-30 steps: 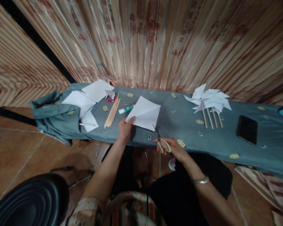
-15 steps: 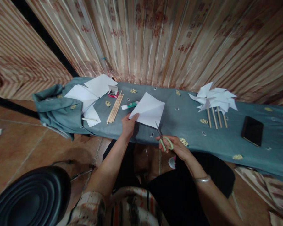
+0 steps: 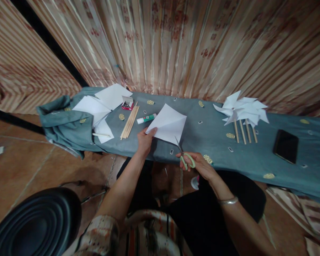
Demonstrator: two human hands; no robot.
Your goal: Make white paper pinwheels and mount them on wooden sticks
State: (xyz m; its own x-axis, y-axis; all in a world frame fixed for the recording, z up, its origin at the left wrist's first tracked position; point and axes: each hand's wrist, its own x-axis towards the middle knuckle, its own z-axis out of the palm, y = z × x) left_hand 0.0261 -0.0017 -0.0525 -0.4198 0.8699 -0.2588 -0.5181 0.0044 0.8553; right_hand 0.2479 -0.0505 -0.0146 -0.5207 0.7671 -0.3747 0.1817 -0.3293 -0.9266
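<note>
My left hand [image 3: 146,140] pinches the left corner of a white paper square [image 3: 167,122], thumb on top. Faint creases run across the sheet, which is turned corner-on toward me. In my right hand [image 3: 196,164] are scissors [image 3: 187,160] with light green handles. Their blades point up and left, at the paper's near corner. Whether they are cutting into the sheet I cannot tell. A glue stick [image 3: 146,118] lies just left of the paper, partly touching or under its edge.
Wooden sticks [image 3: 129,122], a small red box of metal pins [image 3: 127,104] and white paper sheets [image 3: 93,110] lie to the left. Paper pinwheels [image 3: 244,109] on sticks and a black phone [image 3: 286,146] lie to the right on the grey-green cloth [image 3: 210,128]. A black round stool [image 3: 34,224] stands at lower left.
Hardly anything differs. The scissors' blade tips sit very slightly further left and up against the paper's near corner; the left hand keeps its place.
</note>
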